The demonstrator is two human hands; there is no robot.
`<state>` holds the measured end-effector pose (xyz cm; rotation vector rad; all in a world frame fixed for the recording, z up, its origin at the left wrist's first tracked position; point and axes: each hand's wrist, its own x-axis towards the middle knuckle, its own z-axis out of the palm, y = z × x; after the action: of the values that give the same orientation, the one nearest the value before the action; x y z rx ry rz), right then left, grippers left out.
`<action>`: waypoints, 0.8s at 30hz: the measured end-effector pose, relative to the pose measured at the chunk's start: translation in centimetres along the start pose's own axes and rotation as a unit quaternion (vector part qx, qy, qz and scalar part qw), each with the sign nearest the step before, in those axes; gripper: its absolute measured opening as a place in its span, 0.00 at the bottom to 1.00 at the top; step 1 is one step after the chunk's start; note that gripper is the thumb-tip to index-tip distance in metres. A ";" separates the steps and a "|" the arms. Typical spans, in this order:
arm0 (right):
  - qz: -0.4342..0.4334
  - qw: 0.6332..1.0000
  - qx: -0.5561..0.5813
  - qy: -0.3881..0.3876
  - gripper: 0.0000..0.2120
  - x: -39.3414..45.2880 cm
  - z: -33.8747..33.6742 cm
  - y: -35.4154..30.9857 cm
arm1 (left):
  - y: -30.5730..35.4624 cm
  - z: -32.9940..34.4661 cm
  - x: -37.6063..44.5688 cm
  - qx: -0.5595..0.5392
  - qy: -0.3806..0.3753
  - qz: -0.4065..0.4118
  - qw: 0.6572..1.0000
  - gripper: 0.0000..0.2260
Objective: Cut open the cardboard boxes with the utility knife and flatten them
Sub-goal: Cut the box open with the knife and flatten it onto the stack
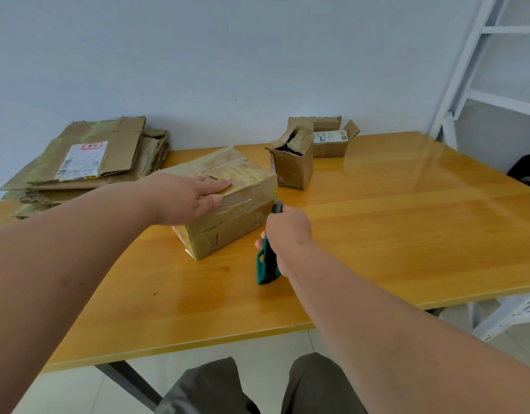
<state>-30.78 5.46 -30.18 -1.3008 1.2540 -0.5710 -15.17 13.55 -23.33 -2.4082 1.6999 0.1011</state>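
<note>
- At about 9 o'clock on the table (377,234), a pile of flat boxes (87,162) is lying near the wall, already squashed down.
- The left hand (187,198) is lying flat on top of the taped box (228,201) in the middle. Its fingers are straight and pressing down, with the thumb hanging over the near edge. It is not wrapping around anything.
- The taped box is sitting at the middle of the table, with shiny tape running along its side seam.
- The right hand (287,231) is curling tight around the knife (266,261), whose green handle is sticking out below the fist. The knife's front end is touching or just beside the box's right corner, at about 3 o'clock from the box.
- I think the cut along the side tape is just starting. To do it well, the flat hand should be pushing down hard so the box is not sliding, and staying up on top, away from the blade's path. The knife should be going slowly along the tape line.
- At about 1 o'clock, two small boxes (311,150) are standing open and torn, not yet flattened.
- The blade is hiding behind the fist, so I cannot tell if it is in the tape. The shelf (481,70) at the right is being cut off by the edge.
</note>
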 end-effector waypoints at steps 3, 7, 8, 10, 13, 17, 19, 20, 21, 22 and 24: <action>-0.001 0.999 0.041 -0.001 0.07 -0.5 0.4 0.3 | 0.1 0.0 -0.1 -0.005 -0.001 -0.002 1.000 0.22; -0.004 0.999 0.026 -0.038 0.14 -1.4 1.7 0.4 | 0.4 -0.1 -0.3 -0.001 0.003 0.001 1.000 0.22; -0.007 0.999 0.029 -0.038 0.14 -1.6 2.0 0.5 | 0.4 -0.1 -0.4 0.001 0.002 0.002 1.000 0.22; -0.023 0.999 0.035 -0.030 0.13 -1.7 2.4 0.8 | 0.4 -0.1 -0.4 0.004 -0.001 0.002 1.000 0.22; -0.072 0.996 0.028 -0.039 0.06 -1.8 2.5 1.2 | 0.3 -0.1 -0.3 -0.002 0.000 0.007 1.000 0.22; -0.087 0.986 -0.050 -0.133 0.03 -3.9 4.2 1.9 | 0.1 0.0 -0.3 -0.008 0.001 0.007 1.000 0.22; -0.098 0.983 -0.030 -0.155 0.06 -4.5 5.0 2.3 | 0.0 0.1 -0.3 -0.012 0.000 0.009 1.000 0.22; -0.098 0.983 -0.030 -0.154 0.07 -4.6 5.0 2.2 | 0.0 0.2 -0.3 -0.017 -0.001 0.010 1.000 0.22; -0.097 0.983 -0.044 -0.153 0.09 -4.6 4.7 2.1 | -0.2 0.2 -0.3 -0.030 -0.005 0.011 0.999 0.23; -0.097 0.981 -0.060 -0.154 0.12 -4.5 4.3 2.0 | -0.4 0.1 -0.4 -0.064 -0.011 0.007 0.998 0.23; -0.106 0.975 -0.094 -0.170 0.20 -4.2 3.2 1.8 | -1.5 -0.4 -0.9 -0.196 -0.031 -0.007 0.980 0.25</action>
<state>-29.70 10.89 -30.95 -1.6268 0.9072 -0.3619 -14.04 14.80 -22.63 -2.6518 1.7716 0.5510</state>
